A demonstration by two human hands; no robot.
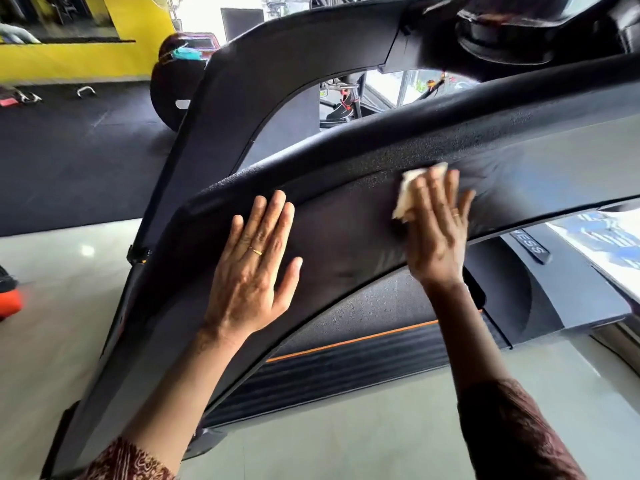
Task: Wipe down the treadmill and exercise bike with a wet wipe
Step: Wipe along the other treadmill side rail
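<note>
Far left: a yellow wall [69, 60] above a dark mat [69, 161], with pale floor tiles [62, 271] nearer the camera and an orange object [8, 303] cut off by the frame edge, not identifiable. The treadmill [346, 216] fills the centre and right, seen from beside it; its black side arm sweeps up from lower left, and a second black upright [277, 64] rises behind it. The left hand [252, 268] lies flat on the arm's smooth panel, palm down, fingers straight and slightly spread, gripping nothing; a ring [255, 251] shows on one finger. A patterned maroon sleeve [128, 459] covers that forearm near the bottom edge. Below the arm the deck [346, 375] is visible, dark and ribbed, with an orange stripe [346, 342] along its edge. Right of the left hand and apart from it sits the wipe [412, 188] — white, crumpled, pressed against the same panel just under the textured rail [450, 133]. The right hand [436, 230] covers it, fingers extended and pressing it to the surface; the thumb is hidden, and part of the wipe sticks out to the left of the fingers. Through the gap above the rail a further machine [343, 102] stands on the mat — too small to identify. Far right: a label [530, 245] reading "ESS" on the base cover.
</note>
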